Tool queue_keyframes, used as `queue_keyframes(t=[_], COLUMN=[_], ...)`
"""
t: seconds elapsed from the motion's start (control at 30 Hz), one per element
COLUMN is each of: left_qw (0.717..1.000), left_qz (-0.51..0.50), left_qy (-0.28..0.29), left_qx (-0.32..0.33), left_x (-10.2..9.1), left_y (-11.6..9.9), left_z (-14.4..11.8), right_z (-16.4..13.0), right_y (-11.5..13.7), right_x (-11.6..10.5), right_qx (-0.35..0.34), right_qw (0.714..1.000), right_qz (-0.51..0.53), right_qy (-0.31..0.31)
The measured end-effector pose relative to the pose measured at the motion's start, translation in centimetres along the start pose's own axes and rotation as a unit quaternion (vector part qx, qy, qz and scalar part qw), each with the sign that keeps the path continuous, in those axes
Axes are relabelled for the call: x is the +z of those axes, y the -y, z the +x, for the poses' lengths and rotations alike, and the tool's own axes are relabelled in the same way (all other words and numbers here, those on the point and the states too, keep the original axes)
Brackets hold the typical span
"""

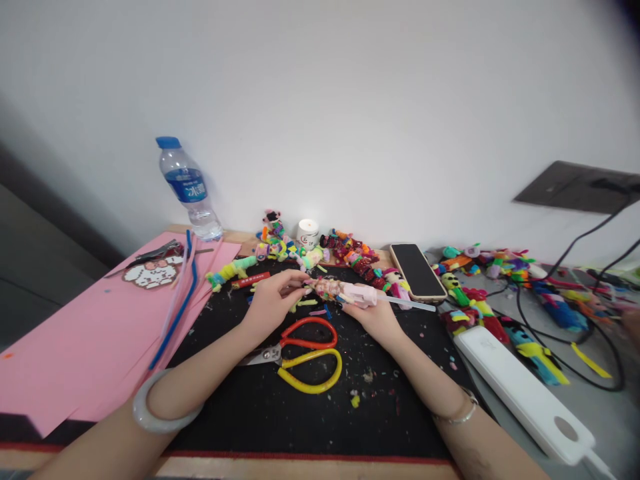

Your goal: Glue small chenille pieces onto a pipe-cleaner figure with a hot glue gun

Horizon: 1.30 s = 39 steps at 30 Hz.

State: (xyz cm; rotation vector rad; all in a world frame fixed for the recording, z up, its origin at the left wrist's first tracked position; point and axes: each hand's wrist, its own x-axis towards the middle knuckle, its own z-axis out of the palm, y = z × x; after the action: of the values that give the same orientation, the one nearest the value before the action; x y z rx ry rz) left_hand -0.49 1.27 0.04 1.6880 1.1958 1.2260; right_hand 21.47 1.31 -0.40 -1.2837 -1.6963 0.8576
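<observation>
Two hands meet over the black mat [310, 413], and we hold one small craft figure [330, 289] between them, just above the mat and slightly beyond the scissors [305, 353]. Our left hand [273, 303] closes its fingertips on the colourful end of the figure; the fingers are curled in to a pinch, not spread. Our right hand [375, 313] is wrapped around a pale pink glue gun [363, 295], with a clear glue stick [407, 304] projecting from its rear toward the right; the nozzle end sits against the figure. The fingers of this hand are mostly hidden beneath the gun, so we cannot tell how tightly they close. The scissors, with one orange and one yellow handle loop, lie flat on the mat just below both hands, touching neither. Small coloured scraps are scattered across the mat. At the far edge we see a row of finished figures [350, 253], a small white jar [307, 233] and a water bottle [189, 189] near the wall. A phone [417, 270] lies face up to the right of the hands. Pink paper sheets [85, 333] cover the left of the table, and a white power strip [520, 393] lies at the right.
</observation>
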Motion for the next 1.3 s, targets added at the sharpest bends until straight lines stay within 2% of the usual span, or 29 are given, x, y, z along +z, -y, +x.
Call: queue_keyframes(t=[0.47,1.3], left_qw=[1.0,0.999], left_qz=[-0.003,0.005], left_qy=[-0.021,-0.034], left_qx=[-0.008,-0.004], left_x=[-0.02,-0.21], left_y=[0.6,0.31], left_z=[0.19,0.26], right_z=[-0.07,0.08], right_y=[0.0,-0.23], right_x=[0.01,-0.24], right_qx=[-0.005,-0.016], right_qw=[1.0,0.999], right_qz=[-0.021,-0.019], right_qy=[-0.014,-0.025])
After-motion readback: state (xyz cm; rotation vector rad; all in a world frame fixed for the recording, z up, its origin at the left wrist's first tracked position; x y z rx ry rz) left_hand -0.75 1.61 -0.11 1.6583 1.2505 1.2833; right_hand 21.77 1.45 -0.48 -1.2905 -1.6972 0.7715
